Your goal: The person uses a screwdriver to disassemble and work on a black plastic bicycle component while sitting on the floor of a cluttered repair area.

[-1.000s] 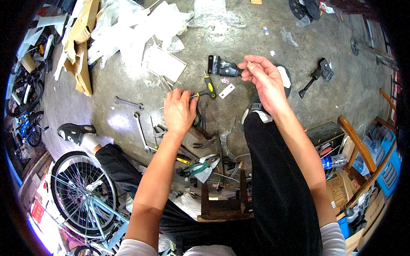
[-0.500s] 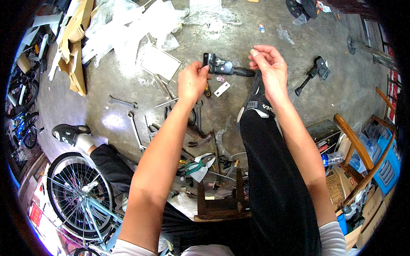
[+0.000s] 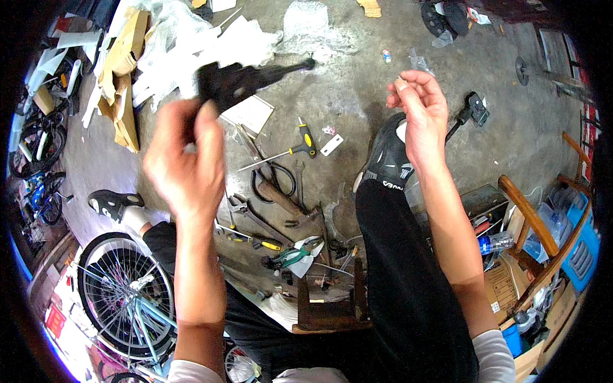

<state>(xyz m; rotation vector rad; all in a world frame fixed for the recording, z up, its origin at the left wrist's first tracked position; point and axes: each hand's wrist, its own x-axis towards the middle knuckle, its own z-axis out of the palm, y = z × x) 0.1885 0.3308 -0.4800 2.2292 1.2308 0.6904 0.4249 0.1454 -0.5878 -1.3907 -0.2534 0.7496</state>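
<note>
Our left hand [image 3: 182, 159] grips a black part [image 3: 239, 80] raised above the floor [image 3: 357, 83]; our right hand [image 3: 421, 108] pinches something too small to tell. We should steady the blurred part before bringing both together.

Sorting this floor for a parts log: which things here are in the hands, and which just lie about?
In hand:
- black bicycle part, lifted by the left hand
- something small pinched in the right hand; too small to tell

Lying about:
- T-handle wrench
- pliers with green grips
- cardboard scraps
- bicycle wheel
- wooden stool
</note>
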